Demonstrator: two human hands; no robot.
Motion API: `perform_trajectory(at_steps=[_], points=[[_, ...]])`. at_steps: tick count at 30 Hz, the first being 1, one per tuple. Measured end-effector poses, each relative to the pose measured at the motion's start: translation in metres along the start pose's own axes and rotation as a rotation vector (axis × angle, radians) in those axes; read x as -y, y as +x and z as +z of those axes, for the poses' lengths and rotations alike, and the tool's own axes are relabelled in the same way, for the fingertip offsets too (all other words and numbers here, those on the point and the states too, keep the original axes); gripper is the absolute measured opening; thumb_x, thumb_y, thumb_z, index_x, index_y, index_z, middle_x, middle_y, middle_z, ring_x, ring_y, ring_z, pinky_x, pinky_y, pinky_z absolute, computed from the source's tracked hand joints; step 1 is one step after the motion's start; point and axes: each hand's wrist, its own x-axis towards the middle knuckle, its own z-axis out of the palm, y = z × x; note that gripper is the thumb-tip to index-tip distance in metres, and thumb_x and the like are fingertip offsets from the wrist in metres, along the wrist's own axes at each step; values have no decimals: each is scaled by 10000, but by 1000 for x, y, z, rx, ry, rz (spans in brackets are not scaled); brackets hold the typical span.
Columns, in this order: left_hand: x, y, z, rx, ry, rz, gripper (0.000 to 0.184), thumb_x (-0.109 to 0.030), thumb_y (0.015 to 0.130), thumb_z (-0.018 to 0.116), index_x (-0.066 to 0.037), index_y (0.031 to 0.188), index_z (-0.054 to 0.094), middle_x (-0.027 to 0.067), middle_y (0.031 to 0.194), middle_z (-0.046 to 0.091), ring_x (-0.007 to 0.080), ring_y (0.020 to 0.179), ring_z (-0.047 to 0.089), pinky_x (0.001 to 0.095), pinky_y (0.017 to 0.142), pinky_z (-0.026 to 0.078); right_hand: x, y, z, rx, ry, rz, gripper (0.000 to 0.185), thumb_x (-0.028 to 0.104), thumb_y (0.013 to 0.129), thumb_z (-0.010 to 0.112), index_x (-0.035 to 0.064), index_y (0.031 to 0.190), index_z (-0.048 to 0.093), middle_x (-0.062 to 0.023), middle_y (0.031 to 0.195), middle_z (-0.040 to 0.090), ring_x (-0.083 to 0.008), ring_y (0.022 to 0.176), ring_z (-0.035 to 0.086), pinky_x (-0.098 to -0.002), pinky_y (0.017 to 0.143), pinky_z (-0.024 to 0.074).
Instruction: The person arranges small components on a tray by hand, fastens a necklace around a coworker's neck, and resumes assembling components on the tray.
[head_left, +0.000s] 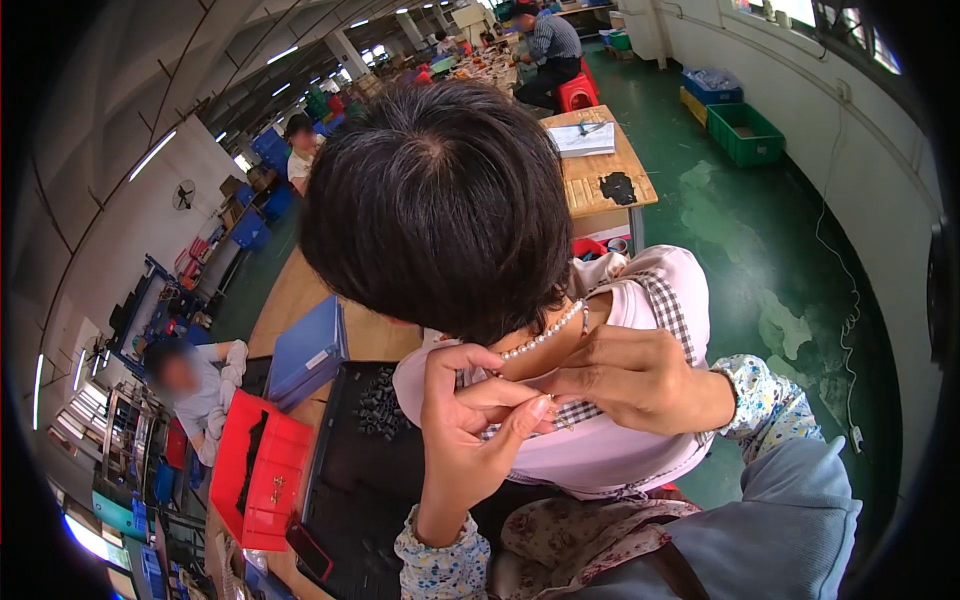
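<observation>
Both my hands meet behind the shoulders of a person in a pink top (540, 462) who sits with their back to me. My left hand (478, 412) is closed in a pinch, thumb against fingers. My right hand (640, 378) comes in from the right, its fingers closed and touching the left fingertips. A tiny shiny bit shows between the fingertips; its kind is too small to make out. Just above, a pearl necklace (540, 340) lies on the person's neck. Checkered straps (668, 303) cross the pink top under and beside my hands.
Left of the person lie a black tray (345, 480) with small dark pieces (382, 405), a red bin (262, 465), a blue binder (308, 350) and a phone (310, 552). Ahead stands a wooden table (600, 185). Other people sit farther off. Green crates (745, 135) stand by the wall.
</observation>
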Motion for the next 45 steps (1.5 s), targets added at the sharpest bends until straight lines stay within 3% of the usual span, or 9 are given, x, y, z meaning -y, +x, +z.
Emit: perform_trajectory(at_steps=[5,7,10,19,22,36,45], points=[[0,1,1,-1,-14,0,417,43,912,608,7,1165,278,193,877,687,202,796,697,289,737,585,5,2,2,17,-84,19,356,-92,628,633,-33,978,651,-119,848,640,-290,715,616,-376,619,514],[3,2,0,4,-24,4,414,33,917,610,9,1165,280,197,883,688,204,800,697,292,739,586,4,3,4,-65,-55,12,363,-133,612,632,-42,961,680,-92,762,629,-237,598,546,-352,546,462],[6,2,0,-18,-71,1,398,25,926,604,11,1162,284,204,890,687,210,804,697,301,744,589,6,3,1,-31,-37,54,358,-95,625,617,-27,976,642,-112,814,617,-293,709,604,-379,619,505],[1,2,2,-27,-86,-9,393,25,947,564,5,1213,275,235,945,669,245,877,691,352,820,595,7,4,1,-80,-123,5,430,-148,565,586,-24,967,675,-88,792,653,-243,626,576,-348,576,491],[1,2,4,-45,-56,5,418,23,947,565,0,1240,268,228,931,669,242,866,691,351,815,595,10,4,-3,-40,-148,-10,431,-73,556,594,-51,984,638,-105,809,609,-283,696,590,-376,625,503],[2,2,4,-78,-15,-19,499,37,934,574,-11,1299,237,202,877,667,220,763,687,313,696,594,9,5,8,-88,-256,-110,373,-23,557,627,-67,926,654,-124,836,637,-256,698,611,-344,623,523],[4,2,5,-79,-17,-8,498,52,931,568,-12,1294,233,200,878,665,213,758,687,308,696,596,11,5,9,-71,-277,-104,378,-5,555,628,-75,926,652,-115,771,605,-253,668,590,-344,583,503]])
